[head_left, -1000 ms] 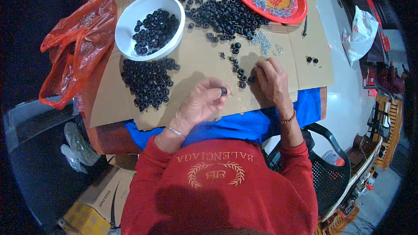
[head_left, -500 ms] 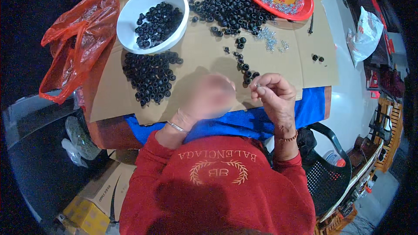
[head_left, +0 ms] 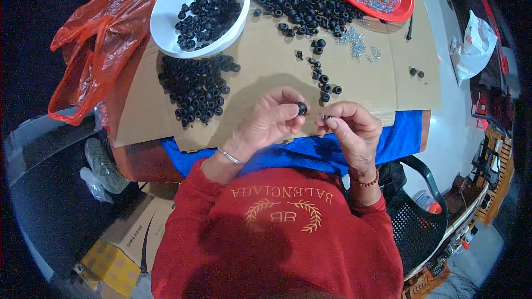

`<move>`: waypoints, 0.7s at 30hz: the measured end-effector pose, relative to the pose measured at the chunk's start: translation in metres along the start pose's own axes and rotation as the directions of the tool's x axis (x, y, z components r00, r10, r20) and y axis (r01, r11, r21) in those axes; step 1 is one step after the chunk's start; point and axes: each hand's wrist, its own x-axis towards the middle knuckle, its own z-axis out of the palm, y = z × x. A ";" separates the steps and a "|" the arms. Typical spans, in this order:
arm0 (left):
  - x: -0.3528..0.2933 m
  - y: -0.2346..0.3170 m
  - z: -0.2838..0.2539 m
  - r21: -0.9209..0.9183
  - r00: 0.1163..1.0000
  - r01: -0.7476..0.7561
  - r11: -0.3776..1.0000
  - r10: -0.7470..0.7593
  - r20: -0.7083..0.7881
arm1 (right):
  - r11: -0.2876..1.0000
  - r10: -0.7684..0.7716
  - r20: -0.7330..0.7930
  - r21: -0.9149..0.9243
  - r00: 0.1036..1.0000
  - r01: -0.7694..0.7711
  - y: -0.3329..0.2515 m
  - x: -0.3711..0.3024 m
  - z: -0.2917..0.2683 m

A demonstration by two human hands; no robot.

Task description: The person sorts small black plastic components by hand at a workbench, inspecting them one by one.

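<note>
Over the near part of the cardboard, my left hand [head_left: 263, 124] pinches a round black plastic piece [head_left: 302, 108] between thumb and forefinger. Just to its right, my right hand [head_left: 356, 130] holds a tiny silvery piece [head_left: 327, 117] in its fingertips, too small to make out fully. The two held pieces are close but apart. Beyond the hands lies a short line of loose black pieces [head_left: 323, 78]. Small silvery pieces [head_left: 354, 41] are scattered past them, and a red tray [head_left: 407, 1] holds many more.
A white bowl [head_left: 160, 27] of black pieces stands at the back left, with a black pile [head_left: 194, 91] before it. Another heap [head_left: 305, 3] lies farther back on the cardboard [head_left: 260, 61]. A red plastic bag [head_left: 105, 39] is at the left; a chair [head_left: 418, 221] stands at the right.
My left hand, blurred before, has turned and now shows the black piece at its fingertips. My right hand keeps its pinch on the silvery piece. The whole view has shifted slightly.
</note>
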 end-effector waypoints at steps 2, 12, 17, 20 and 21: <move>0.000 0.000 0.000 -0.006 1.000 -0.009 1.000 0.009 0.003 | 1.000 0.006 -0.004 -0.027 1.000 -0.007 0.000 -0.001 0.001; 0.001 -0.001 0.000 0.033 1.000 -0.020 0.999 0.020 0.011 | 0.627 -0.496 0.217 -0.581 0.841 0.519 -0.002 0.007 0.006; 0.001 -0.001 0.001 0.040 1.000 -0.002 0.999 0.002 -0.020 | 0.616 -0.472 0.203 -0.621 0.858 0.485 0.000 0.007 0.009; 0.001 -0.002 -0.001 0.055 1.000 0.001 0.998 0.001 -0.023 | 0.594 -0.474 0.218 -0.636 0.853 0.492 0.001 0.008 0.008; 0.002 -0.003 -0.001 0.069 1.000 0.000 0.998 0.001 -0.024 | 0.576 -0.465 0.230 -0.655 0.855 0.490 0.000 0.009 0.008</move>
